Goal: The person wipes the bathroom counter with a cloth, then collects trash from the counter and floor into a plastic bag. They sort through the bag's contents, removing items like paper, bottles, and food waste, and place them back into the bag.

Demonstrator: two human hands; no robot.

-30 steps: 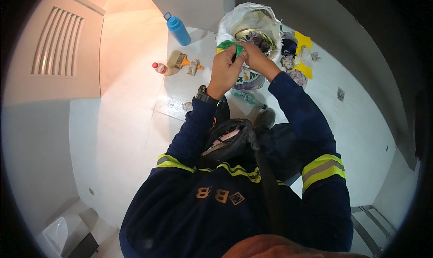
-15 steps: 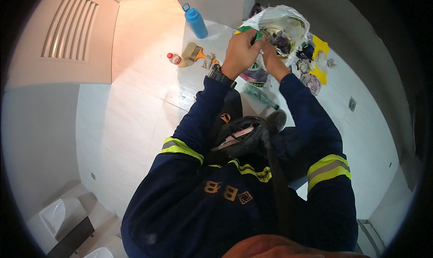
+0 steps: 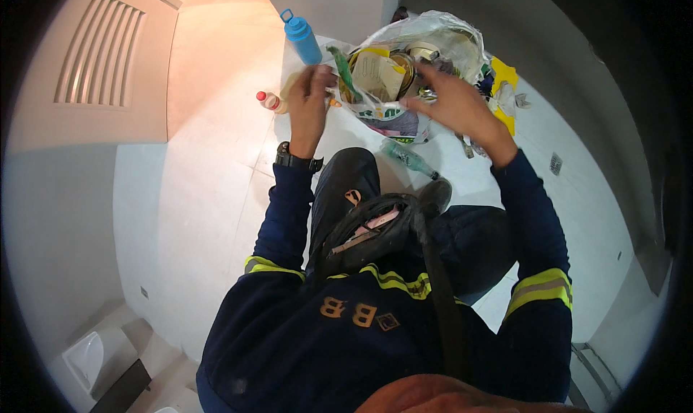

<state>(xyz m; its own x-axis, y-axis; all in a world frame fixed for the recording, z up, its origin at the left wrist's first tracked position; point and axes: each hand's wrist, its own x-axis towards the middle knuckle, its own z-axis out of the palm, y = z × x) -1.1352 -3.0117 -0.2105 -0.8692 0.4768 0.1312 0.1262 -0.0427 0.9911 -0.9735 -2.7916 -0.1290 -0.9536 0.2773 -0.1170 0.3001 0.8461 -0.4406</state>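
Observation:
A white plastic bag (image 3: 390, 117) with green and purple print stands with its mouth wide open. Inside are a round tin (image 3: 406, 74), a yellow-and-white piece of packaging (image 3: 379, 74) and crumpled dark scraps. Beside the green left edge of the bag, my left hand (image 3: 310, 99) is raised with its fingers apart and nothing visible in it. My right hand (image 3: 465, 104) reaches over the bag's right side, thumb and fingers spread, the thumb close to the near rim. Whether it touches the rim I cannot tell.
A blue bottle (image 3: 302, 38) and a small red-capped bottle (image 3: 270, 101) stand left of the bag. A crushed green plastic bottle (image 3: 410, 159) lies before my shoe (image 3: 435, 195). Yellow sheeting (image 3: 503, 77) and scraps lie at right. A brush behind my left hand is mostly hidden.
My hands were together at the bag's near edge; now they are apart, left hand to the left, right hand to the right. The bag's mouth has spread wider, showing the tin and packaging.

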